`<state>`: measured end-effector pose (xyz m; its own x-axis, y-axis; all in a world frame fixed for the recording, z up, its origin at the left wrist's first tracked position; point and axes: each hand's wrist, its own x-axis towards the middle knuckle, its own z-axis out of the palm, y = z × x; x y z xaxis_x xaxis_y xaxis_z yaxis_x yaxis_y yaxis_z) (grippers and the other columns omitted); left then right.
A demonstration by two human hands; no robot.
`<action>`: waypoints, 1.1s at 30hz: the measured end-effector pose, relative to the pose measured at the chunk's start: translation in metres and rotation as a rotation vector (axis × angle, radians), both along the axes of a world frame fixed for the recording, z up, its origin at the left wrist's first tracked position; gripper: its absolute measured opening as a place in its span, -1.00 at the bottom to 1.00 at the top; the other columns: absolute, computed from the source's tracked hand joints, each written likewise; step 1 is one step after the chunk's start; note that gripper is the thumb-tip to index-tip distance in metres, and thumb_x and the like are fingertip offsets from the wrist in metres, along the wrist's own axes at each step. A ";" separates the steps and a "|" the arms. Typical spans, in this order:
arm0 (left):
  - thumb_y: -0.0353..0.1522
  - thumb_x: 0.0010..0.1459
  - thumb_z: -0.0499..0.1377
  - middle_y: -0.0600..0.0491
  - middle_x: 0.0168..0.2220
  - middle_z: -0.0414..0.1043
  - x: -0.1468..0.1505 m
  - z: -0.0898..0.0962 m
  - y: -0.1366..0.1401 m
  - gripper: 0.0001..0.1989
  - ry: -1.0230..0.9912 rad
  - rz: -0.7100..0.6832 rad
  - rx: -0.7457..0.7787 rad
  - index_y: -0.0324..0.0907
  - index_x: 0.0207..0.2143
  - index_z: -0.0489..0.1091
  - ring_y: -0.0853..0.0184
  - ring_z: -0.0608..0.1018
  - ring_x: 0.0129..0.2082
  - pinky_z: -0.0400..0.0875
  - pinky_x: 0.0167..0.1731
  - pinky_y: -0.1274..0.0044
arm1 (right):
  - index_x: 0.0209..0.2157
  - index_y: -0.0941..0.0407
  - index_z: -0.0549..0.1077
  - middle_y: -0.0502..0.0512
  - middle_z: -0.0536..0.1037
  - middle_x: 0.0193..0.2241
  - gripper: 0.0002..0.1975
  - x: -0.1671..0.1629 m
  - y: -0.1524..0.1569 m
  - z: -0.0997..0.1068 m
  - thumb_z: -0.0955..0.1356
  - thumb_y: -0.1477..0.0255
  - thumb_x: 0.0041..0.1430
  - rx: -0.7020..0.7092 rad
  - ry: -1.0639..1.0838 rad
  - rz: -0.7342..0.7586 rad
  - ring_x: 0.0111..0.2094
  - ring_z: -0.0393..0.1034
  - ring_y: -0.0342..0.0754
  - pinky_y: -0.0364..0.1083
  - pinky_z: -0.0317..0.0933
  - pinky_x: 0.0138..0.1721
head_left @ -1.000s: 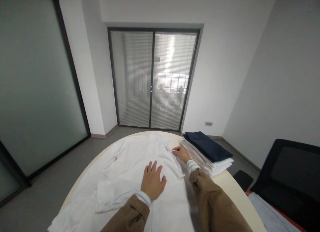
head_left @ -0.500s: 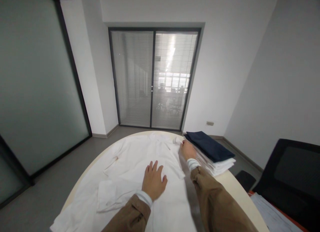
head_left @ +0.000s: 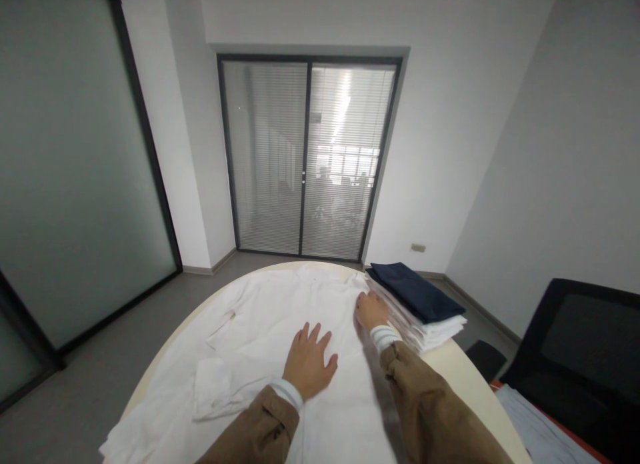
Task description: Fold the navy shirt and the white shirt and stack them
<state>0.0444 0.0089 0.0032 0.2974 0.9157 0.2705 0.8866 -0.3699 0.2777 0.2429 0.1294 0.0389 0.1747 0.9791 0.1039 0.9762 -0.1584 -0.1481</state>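
The shirt [head_left: 333, 414] lies spread over most of the table [head_left: 467, 377], under both hands and past them, ahead and to the left. The likeliest trouble, I judge, is the whole garment shifting: a hard pull by the right hand [head_left: 373, 309], set at the shirt's right border, could drag it if the left hand [head_left: 309, 363], resting palm down with fingers fanned, presses too lightly. The right is curled and its fingertips are hidden, so I cannot tell whether it pinches cloth. Just right of it stands the stack [head_left: 431, 337]; an outward swing might knock that, and the navy cloth [head_left: 420, 294] on top could slip first. Left of the left hand, the sleeve [head_left: 250, 382] lies rumpled; dragging across it might bunch it or turn the cuff [head_left: 207, 387].

For room, the table's far rim curves close past the shirt, ahead of both hands, leaving little margin. Left of the hands, a thin strip of table shows; nearer the body, the cloth seems to reach the rim, where its weight could tug. Right of the right forearm [head_left: 440, 404], a wedge of table offers some room, with the chair [head_left: 580, 357] beyond. Between right hand and stack the gap is tight; whether they touch is unclear.
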 end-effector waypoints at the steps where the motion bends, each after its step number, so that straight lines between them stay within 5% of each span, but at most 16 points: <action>1: -0.05 0.24 -0.05 0.00 0.31 0.10 0.000 -0.001 0.000 -0.43 0.004 -0.009 -0.005 -0.01 0.24 0.21 -0.01 0.05 0.33 -0.05 0.26 0.19 | 0.02 0.21 0.38 0.48 0.29 0.10 -0.64 -0.001 -0.004 -0.004 0.11 0.44 0.31 0.006 -0.015 -0.011 0.10 0.25 0.28 0.14 0.14 0.00; 10: -0.02 0.26 -0.10 0.12 0.37 -0.08 -0.007 -0.005 0.009 -0.42 0.060 0.056 -0.066 0.10 0.29 0.09 0.02 -0.09 0.37 -0.22 0.28 0.11 | 0.13 0.08 0.29 0.36 0.21 0.18 -0.57 0.009 -0.032 -0.023 0.15 0.23 0.32 0.057 -0.095 0.030 0.08 0.23 0.24 0.14 0.12 -0.01; 16: -0.04 0.27 -0.10 0.07 0.37 -0.07 -0.024 -0.005 0.020 -0.43 0.105 0.155 -0.085 0.06 0.29 0.12 0.01 -0.06 0.36 -0.20 0.26 0.09 | 0.19 0.14 0.19 0.31 0.39 0.04 -0.56 0.021 -0.040 -0.030 0.13 0.28 0.35 0.158 0.049 0.075 0.06 0.27 0.14 -0.02 0.12 -0.02; 20: 0.00 0.24 -0.07 0.05 0.37 -0.06 -0.025 -0.004 0.018 -0.39 0.121 0.109 -0.079 0.04 0.29 0.11 0.00 -0.07 0.36 -0.19 0.26 0.09 | 0.10 0.10 0.26 0.22 0.46 -0.02 -0.66 0.028 -0.044 -0.027 0.14 0.36 0.35 0.075 0.101 0.123 -0.07 0.40 0.01 -0.11 0.15 -0.12; 26: -0.05 0.22 0.01 -0.04 0.30 0.12 -0.014 0.013 0.005 -0.41 0.147 -0.061 -0.038 -0.08 0.24 0.20 0.05 0.12 0.30 0.04 0.23 0.23 | -0.02 0.23 0.35 0.35 0.54 -0.21 -0.70 0.040 -0.051 -0.015 0.16 0.54 0.28 -0.030 0.039 0.015 -0.15 0.48 0.08 -0.05 0.21 -0.18; 33: -0.37 0.33 -0.10 -0.05 -0.17 0.48 0.003 0.025 -0.005 -0.73 0.253 -0.238 0.058 -0.18 -0.14 0.37 0.23 0.51 -0.15 0.40 -0.16 0.42 | -0.01 0.16 0.35 0.36 0.45 -0.06 -0.71 0.036 -0.066 -0.001 0.17 0.54 0.27 0.008 -0.099 0.100 -0.03 0.41 0.12 -0.02 0.23 -0.14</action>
<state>0.0470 0.0035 0.0285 0.5645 0.7980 0.2108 0.8118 -0.5830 0.0330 0.2792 0.0635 0.0377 0.0645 0.9902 0.1237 0.9970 -0.0585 -0.0513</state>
